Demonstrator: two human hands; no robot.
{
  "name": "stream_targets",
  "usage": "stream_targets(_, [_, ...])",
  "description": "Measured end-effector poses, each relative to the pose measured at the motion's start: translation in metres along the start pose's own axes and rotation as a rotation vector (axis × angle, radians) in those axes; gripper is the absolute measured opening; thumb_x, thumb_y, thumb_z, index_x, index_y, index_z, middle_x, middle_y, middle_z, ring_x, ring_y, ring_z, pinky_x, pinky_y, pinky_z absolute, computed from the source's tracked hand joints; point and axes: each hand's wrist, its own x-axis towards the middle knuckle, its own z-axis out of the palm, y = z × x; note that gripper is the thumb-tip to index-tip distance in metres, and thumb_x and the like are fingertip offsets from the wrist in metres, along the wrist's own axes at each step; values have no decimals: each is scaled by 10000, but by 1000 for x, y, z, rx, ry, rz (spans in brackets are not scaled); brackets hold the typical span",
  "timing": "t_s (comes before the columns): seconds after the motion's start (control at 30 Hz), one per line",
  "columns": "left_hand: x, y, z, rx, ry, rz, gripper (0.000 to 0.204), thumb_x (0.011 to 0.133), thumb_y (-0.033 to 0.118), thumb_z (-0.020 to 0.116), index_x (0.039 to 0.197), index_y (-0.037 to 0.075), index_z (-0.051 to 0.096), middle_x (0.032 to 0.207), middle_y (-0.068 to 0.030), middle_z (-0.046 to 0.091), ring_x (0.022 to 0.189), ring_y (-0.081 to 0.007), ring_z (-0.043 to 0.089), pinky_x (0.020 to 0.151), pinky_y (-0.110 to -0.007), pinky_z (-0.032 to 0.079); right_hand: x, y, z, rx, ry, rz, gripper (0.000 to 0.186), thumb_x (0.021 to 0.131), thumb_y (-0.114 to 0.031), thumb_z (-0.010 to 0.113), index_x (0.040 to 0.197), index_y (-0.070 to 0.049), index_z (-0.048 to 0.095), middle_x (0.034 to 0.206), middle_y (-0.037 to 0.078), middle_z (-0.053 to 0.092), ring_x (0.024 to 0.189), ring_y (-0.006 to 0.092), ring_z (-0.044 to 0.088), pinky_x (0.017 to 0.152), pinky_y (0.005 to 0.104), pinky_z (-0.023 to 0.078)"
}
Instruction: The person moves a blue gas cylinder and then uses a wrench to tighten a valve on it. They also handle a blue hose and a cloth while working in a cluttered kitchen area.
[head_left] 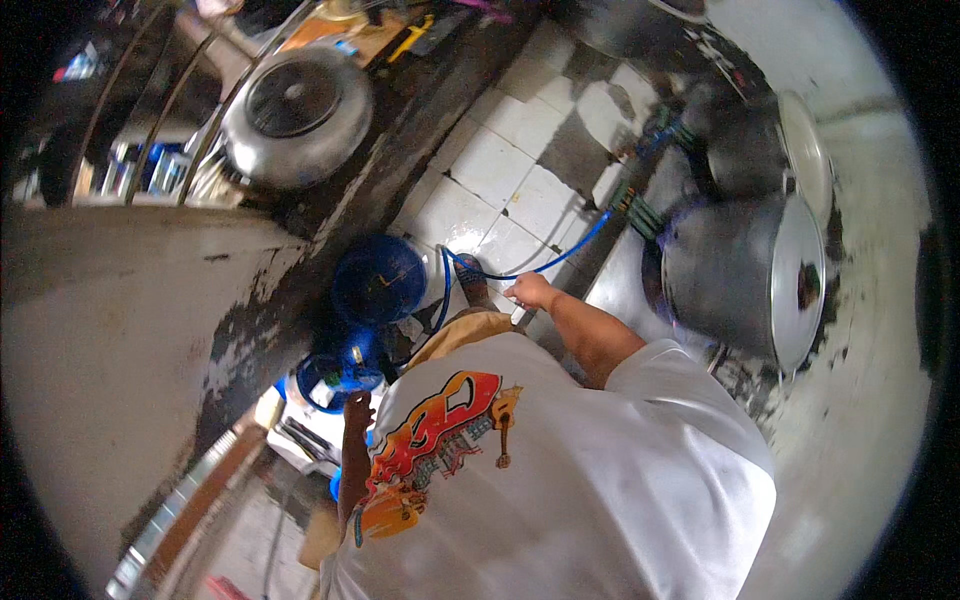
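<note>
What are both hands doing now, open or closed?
Left hand: in shadow, cannot tell.
Right hand: curled closed; whether it holds the small white object is unclear.

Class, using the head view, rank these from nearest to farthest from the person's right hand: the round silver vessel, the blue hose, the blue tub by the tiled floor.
As seen from the right hand:
1. Blue hose: nearest, passing just above the hand in the picture.
2. Blue tub: to the left.
3. Round silver vessel: farthest, at upper left.
</note>
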Motion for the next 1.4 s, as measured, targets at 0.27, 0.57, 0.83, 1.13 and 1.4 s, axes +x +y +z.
stream_targets(0.27, [14, 107, -65, -222, -124, 509, 335, 905, 208, 594, 1187, 31, 558, 939, -58, 622, 764, -140, 588, 661, -261, 471, 7, 71, 106, -238, 247, -134, 336, 758, -333, 705, 766, 1, 668, 687, 131, 656, 623, 253, 651, 623, 369, 523])
stream_targets(0.57, [-22, -159, -212, -122, 148, 10, 331, 886, 230, 590, 1162, 48, 578, 1002, -109, 655, 790, -207, 649, 589, -359, 520, -91, -170, 265, -401, 176, -284, 385, 717, -404, 702, 829, -37, 668, 870, 194, 668, 858, 348, 645, 768, 418, 497])
stream_targets(0.83, [-134, -301, -204, -648, 514, -350, 344, 883, 284, 557, 1120, 35, 566, 746, -80, 583, 467, -201, 519, 371, -346, 371, -52, -255, 300, -200, -190, -464, 387, 703, -363, 728, 868, -19, 662, 791, 171, 659, 773, 315, 641, 719, 394, 497])
stream_targets(1.13, [-112, -224, -132, -703, 680, -236, 681, 835, 326, 624, 1360, -16, 358, 1116, -238, 620, 1061, -374, 589, 918, -404, 454, -25, -388, 355, -874, -284, -658, 474, 719, -292, 756, 1064, 1, 615, 1088, 195, 620, 1003, 330, 595, 870, 411, 467])
stream_targets(1.4, [58, -276, -111, -939, 553, -420, 587, 850, 316, 606, 1309, -9, 440, 1149, -226, 605, 1087, -358, 576, 945, -414, 441, 45, -417, 510, -861, -65, -685, 511, 787, -459, 671, 1094, -54, 618, 1112, 179, 625, 1061, 369, 566, 945, 437, 410])
